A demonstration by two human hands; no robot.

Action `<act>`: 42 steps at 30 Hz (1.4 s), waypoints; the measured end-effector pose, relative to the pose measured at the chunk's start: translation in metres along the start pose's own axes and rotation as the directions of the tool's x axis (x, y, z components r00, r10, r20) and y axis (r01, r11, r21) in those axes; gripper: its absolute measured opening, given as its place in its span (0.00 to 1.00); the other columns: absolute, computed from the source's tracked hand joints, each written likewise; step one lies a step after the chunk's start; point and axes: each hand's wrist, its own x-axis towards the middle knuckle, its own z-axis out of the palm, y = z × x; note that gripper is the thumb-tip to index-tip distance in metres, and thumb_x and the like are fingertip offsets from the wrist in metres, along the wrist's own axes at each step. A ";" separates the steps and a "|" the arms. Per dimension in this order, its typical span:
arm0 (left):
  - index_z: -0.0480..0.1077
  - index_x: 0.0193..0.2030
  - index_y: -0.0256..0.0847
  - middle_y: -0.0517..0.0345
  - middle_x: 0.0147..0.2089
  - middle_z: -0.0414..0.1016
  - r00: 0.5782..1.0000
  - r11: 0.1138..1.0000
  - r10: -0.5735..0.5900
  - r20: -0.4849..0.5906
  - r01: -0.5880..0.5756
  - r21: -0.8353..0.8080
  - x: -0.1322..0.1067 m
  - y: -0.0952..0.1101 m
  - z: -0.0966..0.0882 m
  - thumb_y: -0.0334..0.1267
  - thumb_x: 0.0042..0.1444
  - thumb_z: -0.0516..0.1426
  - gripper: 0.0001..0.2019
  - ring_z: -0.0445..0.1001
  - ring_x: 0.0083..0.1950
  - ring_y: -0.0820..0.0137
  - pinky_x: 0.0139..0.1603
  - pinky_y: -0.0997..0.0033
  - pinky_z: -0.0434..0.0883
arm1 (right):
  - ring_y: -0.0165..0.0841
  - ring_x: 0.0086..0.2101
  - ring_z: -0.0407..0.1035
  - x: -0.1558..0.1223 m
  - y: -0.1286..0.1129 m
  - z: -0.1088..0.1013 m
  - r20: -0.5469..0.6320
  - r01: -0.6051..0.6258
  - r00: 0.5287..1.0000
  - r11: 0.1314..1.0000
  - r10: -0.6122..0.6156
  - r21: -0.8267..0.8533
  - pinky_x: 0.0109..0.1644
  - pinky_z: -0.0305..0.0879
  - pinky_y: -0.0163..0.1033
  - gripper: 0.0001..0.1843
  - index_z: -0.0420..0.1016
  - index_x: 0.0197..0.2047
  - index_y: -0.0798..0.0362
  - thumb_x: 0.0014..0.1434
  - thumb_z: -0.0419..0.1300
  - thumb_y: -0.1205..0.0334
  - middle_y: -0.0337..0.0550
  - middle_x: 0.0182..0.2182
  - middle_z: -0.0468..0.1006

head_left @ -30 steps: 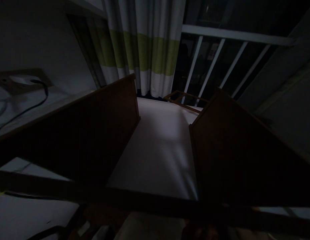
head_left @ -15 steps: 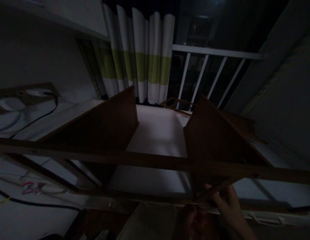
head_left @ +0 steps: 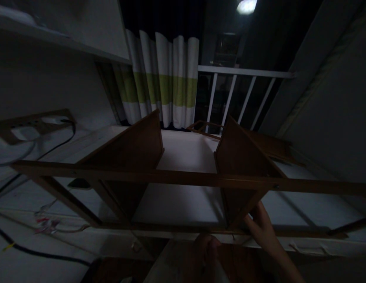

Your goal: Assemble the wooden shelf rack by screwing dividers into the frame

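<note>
A brown wooden shelf frame [head_left: 171,177] lies across a white surface [head_left: 185,151] in a very dark room. It has a long front rail, diagonal braces and two upright panels, one on the left [head_left: 135,145] and one on the right [head_left: 238,153]. My right hand [head_left: 261,230] comes in from the bottom right, its fingers closed on the lower edge of the frame where the right brace meets the bottom rail. A dim rounded shape at the bottom centre looks like my left hand [head_left: 205,249], just below the bottom rail; its fingers are lost in the dark.
A white curtain with a green band [head_left: 165,88] hangs at the back, with a white railing [head_left: 244,72] to its right. On the left lie a black cable [head_left: 63,137] and a socket strip [head_left: 29,125]. A smaller wooden frame [head_left: 205,127] lies behind the panels. A grey wall rises on the right.
The view has tilted up and drawn back, bringing the frame's front rail and braces into sight. My right hand has come into view and taken the frame's lower edge.
</note>
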 end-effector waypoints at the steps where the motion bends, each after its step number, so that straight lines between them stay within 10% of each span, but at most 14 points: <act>1: 0.68 0.29 0.43 0.57 0.27 0.69 0.997 0.997 0.072 -0.011 -0.072 0.007 0.002 0.006 -0.006 0.46 0.55 0.47 0.13 0.66 0.30 0.71 0.31 0.74 0.61 | 0.29 0.35 0.65 0.000 0.001 0.000 0.011 0.008 1.000 1.000 -0.008 -0.004 0.37 0.65 0.30 0.12 0.61 0.45 0.47 0.56 0.53 0.60 0.39 0.37 0.67; 4: 0.66 0.38 0.43 0.57 0.32 0.68 0.933 0.933 0.360 0.026 -0.360 -0.002 0.019 0.024 -0.020 0.40 0.57 0.46 0.10 0.66 0.33 0.72 0.34 0.73 0.62 | 0.29 0.36 0.64 0.000 0.004 0.001 0.033 0.018 0.999 1.000 -0.018 -0.008 0.38 0.65 0.30 0.12 0.59 0.46 0.47 0.57 0.53 0.60 0.40 0.38 0.66; 9: 0.47 0.60 0.46 0.50 0.58 0.54 0.669 0.687 0.707 0.229 -0.727 0.003 0.069 0.065 -0.031 0.49 0.47 0.56 0.35 0.54 0.58 0.59 0.56 0.56 0.56 | 0.31 0.37 0.64 0.001 0.001 0.003 0.026 0.020 0.999 1.000 -0.020 -0.021 0.38 0.66 0.32 0.13 0.59 0.47 0.47 0.57 0.52 0.59 0.41 0.39 0.66; 14: 0.38 0.63 0.46 0.52 0.66 0.34 0.412 0.491 0.838 0.357 -0.856 -0.163 0.110 0.112 -0.019 0.57 0.38 0.59 0.49 0.39 0.65 0.57 0.63 0.55 0.46 | 0.32 0.34 0.66 0.004 -0.008 0.005 -0.001 -0.006 1.000 1.000 0.006 -0.027 0.34 0.67 0.33 0.13 0.62 0.43 0.49 0.54 0.53 0.55 0.42 0.36 0.69; 21: 0.54 0.58 0.46 0.55 0.66 0.41 0.230 0.310 0.917 0.326 -0.925 -0.219 0.118 0.152 0.000 0.64 0.39 0.52 0.40 0.38 0.65 0.55 0.63 0.50 0.40 | 0.33 0.36 0.67 -0.003 0.010 0.007 -0.036 -0.016 0.999 0.998 0.013 -0.064 0.39 0.67 0.36 0.14 0.62 0.44 0.51 0.53 0.53 0.60 0.42 0.36 0.70; 31: 0.68 0.43 0.44 0.57 0.48 0.68 0.221 0.310 0.907 0.358 -0.927 -0.212 0.111 0.153 0.013 0.54 0.55 0.43 0.21 0.60 0.56 0.67 0.63 0.57 0.41 | 0.30 0.29 0.67 -0.004 -0.013 -0.006 -0.006 0.046 0.999 0.981 -0.048 -0.188 0.28 0.66 0.31 0.07 0.65 0.38 0.52 0.56 0.54 0.60 0.39 0.30 0.71; 35: 0.67 0.44 0.44 0.56 0.45 0.68 0.205 0.288 0.923 0.325 -0.930 -0.231 0.113 0.148 0.017 0.55 0.55 0.42 0.23 0.62 0.52 0.67 0.62 0.57 0.43 | 0.29 0.31 0.66 -0.015 -0.029 -0.022 -0.197 0.160 0.951 0.925 -0.238 -0.344 0.32 0.64 0.33 0.03 0.65 0.37 0.51 0.57 0.54 0.66 0.39 0.30 0.70; 38: 0.68 0.43 0.43 0.55 0.43 0.69 0.198 0.275 0.935 0.296 -0.929 -0.247 0.114 0.148 0.019 0.58 0.53 0.41 0.26 0.63 0.51 0.66 0.61 0.57 0.44 | 0.31 0.31 0.66 -0.018 -0.060 -0.033 -0.323 0.250 0.815 0.796 -0.480 -0.551 0.33 0.63 0.35 0.05 0.66 0.35 0.52 0.55 0.55 0.71 0.40 0.31 0.70; 42: 0.68 0.42 0.40 0.53 0.41 0.69 0.197 0.262 0.951 0.240 -0.923 -0.281 0.113 0.148 0.021 0.58 0.54 0.34 0.31 0.64 0.49 0.65 0.60 0.57 0.46 | 0.29 0.32 0.65 -0.002 -0.109 -0.043 -0.049 0.365 0.787 0.527 -0.615 -0.768 0.33 0.62 0.34 0.07 0.66 0.38 0.54 0.55 0.56 0.72 0.42 0.32 0.69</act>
